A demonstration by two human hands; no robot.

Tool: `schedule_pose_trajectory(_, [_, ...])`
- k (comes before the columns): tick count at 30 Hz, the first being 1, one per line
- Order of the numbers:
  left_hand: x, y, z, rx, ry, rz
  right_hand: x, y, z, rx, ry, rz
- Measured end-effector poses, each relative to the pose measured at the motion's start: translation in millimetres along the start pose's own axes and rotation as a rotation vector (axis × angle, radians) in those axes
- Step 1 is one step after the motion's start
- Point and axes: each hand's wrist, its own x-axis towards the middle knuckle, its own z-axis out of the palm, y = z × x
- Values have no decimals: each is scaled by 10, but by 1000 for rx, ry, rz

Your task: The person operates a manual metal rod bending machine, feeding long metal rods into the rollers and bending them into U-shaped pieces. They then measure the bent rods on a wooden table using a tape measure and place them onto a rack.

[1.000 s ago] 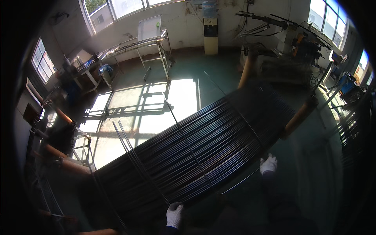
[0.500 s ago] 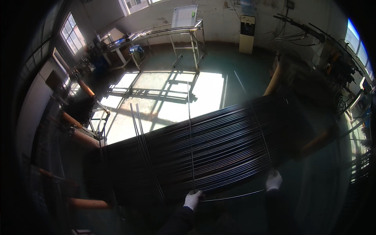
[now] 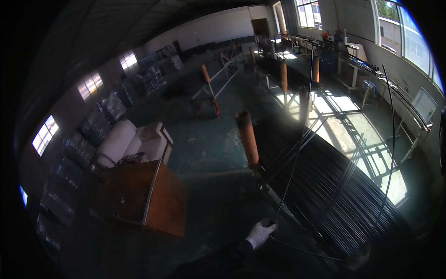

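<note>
In a white glove, my left hand (image 3: 261,234) is closed round one lower corner of a long, thin, dark metal rod bent into a U (image 3: 291,174). The rod's two long legs rise away from me, and its short bottom side runs between my hands. My right hand (image 3: 357,258), dim and partly lost in shadow at the lower edge, is at the other corner, where it appears closed on the rod. Beneath and beyond the held rod, many similar dark rods (image 3: 332,179) lie side by side on a rack with orange posts (image 3: 247,140).
To the left stand a brown wooden cabinet (image 3: 165,200) and a pale sofa (image 3: 123,144). Farther back are another rack with orange posts (image 3: 205,74) and wrapped stacks (image 3: 111,106) along the wall. Workbenches (image 3: 353,63) and a whiteboard (image 3: 424,106) line the right side.
My view has swung to the left, bringing the sofa, cabinet and far racks into sight. Both hands still have the bent rod between them, and its legs now reach across the rack at another angle.
</note>
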Motion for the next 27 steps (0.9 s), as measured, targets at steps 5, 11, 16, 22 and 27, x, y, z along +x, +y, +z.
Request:
schedule_pose_trajectory(5, [-1135, -278, -2146, -280, 362, 138, -1289, -847, 2518, -39, -470, -408])
schedule_pose_trajectory(11, [-1950, -936, -3856, -565, 889, 127, -3676, -2130, 4811, -334, -788, -386])
schedule_pose_trajectory(16, [-2277, -1228, -4634, -573, 1192, 48, -4637, -1943, 6314, -342, -1104, -509])
schedule_pose_trajectory(22, [-2130, -1709, -5696, -352, 1484, -154, -5960, -1676, 8234, -256, -1392, -381])
schedule_pose_trajectory(27, [-2095, -1305, -6435, -367, 1659, -271, -7162, -1732, 9574, -242, -1549, -459])
